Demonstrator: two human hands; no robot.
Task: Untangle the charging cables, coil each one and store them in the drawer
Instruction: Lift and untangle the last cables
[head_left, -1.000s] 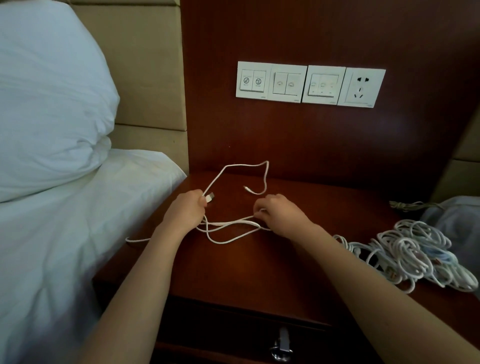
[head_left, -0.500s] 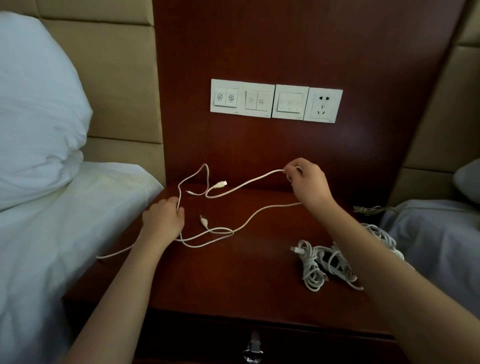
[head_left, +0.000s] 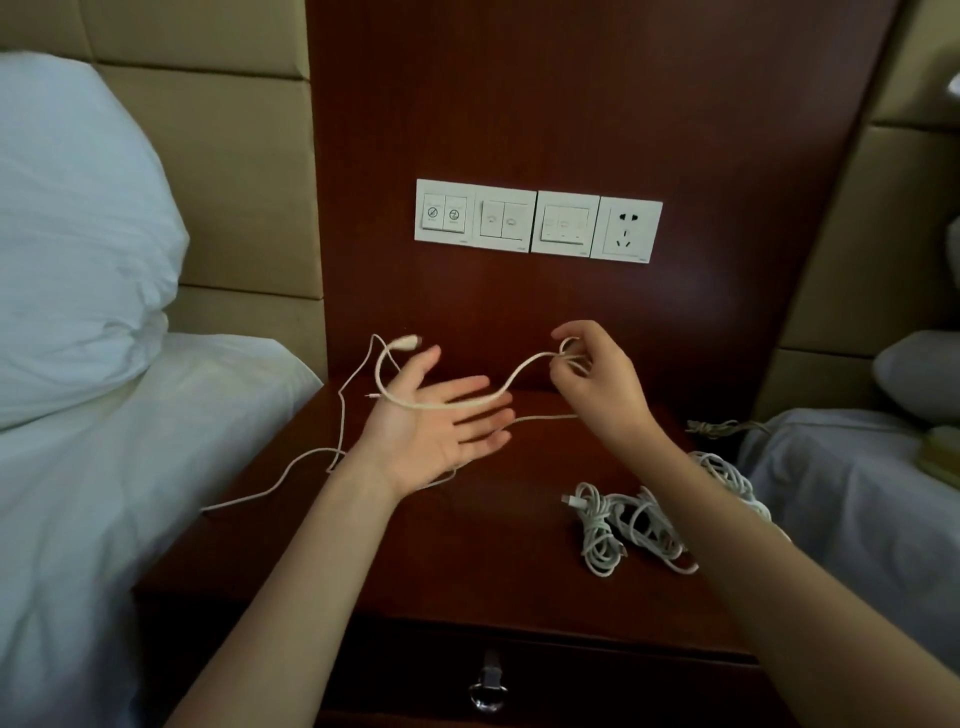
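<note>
Left hand, gripping cable half a second ago, now lies flat, palm up, fingers spread, as former for winding. Cable drapes across palm, tail trailing onto bed. Right hand pinches small loop, likely starting coil. Tangle waits on nightstand; drawer closed.

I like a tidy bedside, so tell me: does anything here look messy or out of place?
Yes. A tangled heap of white charging cables sprawls on the right of the nightstand, and a loose white cable trails off the left edge onto the bed sheet. Nothing looks damaged.
</note>
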